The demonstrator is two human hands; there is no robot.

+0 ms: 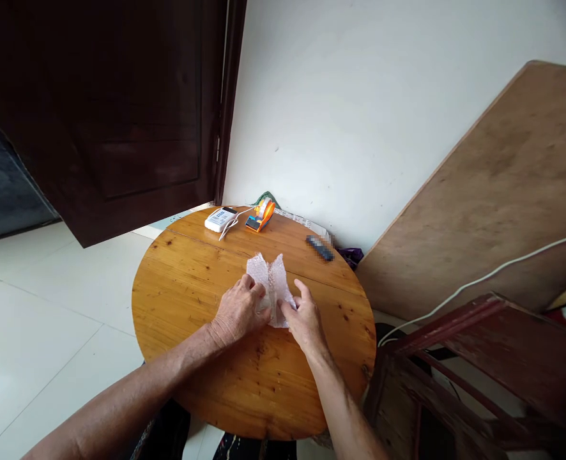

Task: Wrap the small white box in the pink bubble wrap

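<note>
A small piece of clear bubble wrap (269, 276) lies folded near the middle of a round wooden table (201, 281). My left hand (237, 311) presses on its left side with the fingers curled over the wrap. My right hand (303, 317) pinches the wrap's right lower edge, thumb raised. Whatever lies inside the wrap is hidden.
At the table's far edge sit a white device with a cable (220, 218), an orange tape dispenser (262, 214) and a small dark object (320, 248). A dark door (120, 108) stands behind. A wooden board (503, 191) leans on the wall at right, above a dark red wooden frame (479, 358).
</note>
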